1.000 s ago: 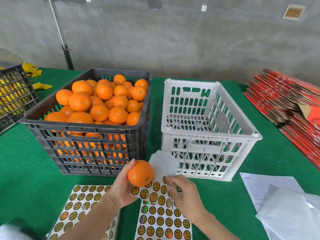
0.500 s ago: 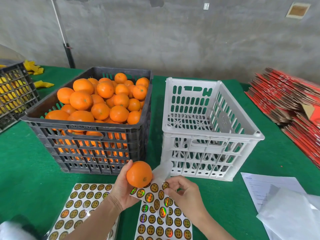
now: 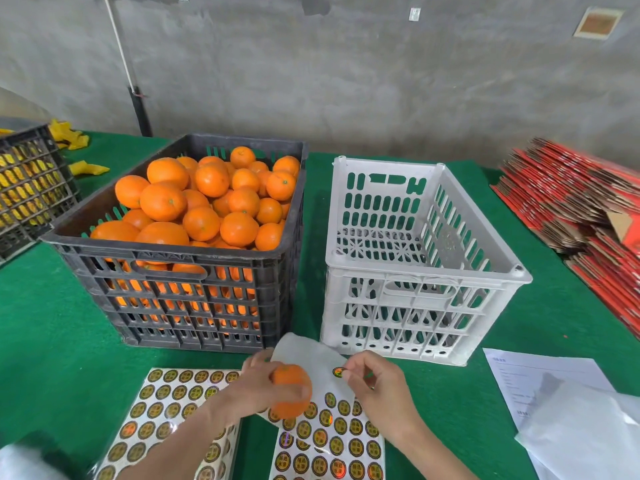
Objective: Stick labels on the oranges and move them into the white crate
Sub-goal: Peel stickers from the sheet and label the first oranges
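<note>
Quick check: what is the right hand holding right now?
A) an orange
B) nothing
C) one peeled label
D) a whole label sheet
C: the right hand pinches one round label; the left hand holds the orange.

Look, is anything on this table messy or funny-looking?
Yes. The flat red cardboard boxes on the right lie in a crooked, fanned-out pile, and yellow scraps lie loose at the far left. The bare top of the sticker sheet curls up.
</note>
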### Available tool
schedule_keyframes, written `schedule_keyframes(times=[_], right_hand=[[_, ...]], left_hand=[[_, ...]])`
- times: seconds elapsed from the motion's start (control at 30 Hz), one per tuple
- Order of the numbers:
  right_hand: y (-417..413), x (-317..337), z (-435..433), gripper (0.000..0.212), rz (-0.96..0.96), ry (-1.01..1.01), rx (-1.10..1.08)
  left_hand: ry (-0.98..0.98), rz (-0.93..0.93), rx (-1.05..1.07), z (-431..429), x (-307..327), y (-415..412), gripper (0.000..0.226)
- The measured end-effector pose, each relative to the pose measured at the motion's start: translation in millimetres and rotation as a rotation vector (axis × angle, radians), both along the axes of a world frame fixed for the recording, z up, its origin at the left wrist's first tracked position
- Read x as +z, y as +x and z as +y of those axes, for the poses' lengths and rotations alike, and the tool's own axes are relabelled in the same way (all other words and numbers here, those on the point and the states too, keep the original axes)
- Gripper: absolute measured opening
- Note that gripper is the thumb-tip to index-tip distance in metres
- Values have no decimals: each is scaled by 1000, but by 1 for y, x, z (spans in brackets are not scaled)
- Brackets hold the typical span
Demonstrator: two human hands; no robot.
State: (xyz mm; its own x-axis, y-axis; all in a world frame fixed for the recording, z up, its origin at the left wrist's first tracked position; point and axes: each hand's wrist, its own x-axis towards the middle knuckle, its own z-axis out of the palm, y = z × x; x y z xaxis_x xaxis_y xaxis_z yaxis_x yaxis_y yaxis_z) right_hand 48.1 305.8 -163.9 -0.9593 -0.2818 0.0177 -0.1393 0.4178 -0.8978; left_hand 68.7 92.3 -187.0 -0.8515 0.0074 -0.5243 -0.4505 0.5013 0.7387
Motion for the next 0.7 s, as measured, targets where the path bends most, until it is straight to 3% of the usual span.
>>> schedule_keyframes(times=[0.1, 0.17, 0.2, 0.27, 0.33, 0.4, 0.53, 0.7], right_hand=[[-3, 9, -2, 21, -13, 41, 90], [-6, 21, -5, 26, 22, 93, 172], [-8, 28, -6, 27, 44, 112, 217], [-12, 44, -8, 28, 81, 144, 316], [-17, 62, -10, 29, 111, 185, 419], [-22, 77, -12, 30, 150, 248, 492], [-29, 99, -15, 26, 245, 368, 553], [-33, 114, -17, 15, 329, 473, 538]], left_hand=[[-328, 242, -167, 0, 6, -1, 55], [-367, 338, -193, 2, 15, -1, 56], [-304, 353, -174, 3, 22, -1, 59], [5, 304, -66, 6, 36, -1, 70], [375, 204, 10, 7, 46, 0, 94], [547, 154, 40, 7, 52, -1, 116], [631, 224, 73, 11, 61, -4, 123], [617, 281, 78, 17, 70, -9, 117]])
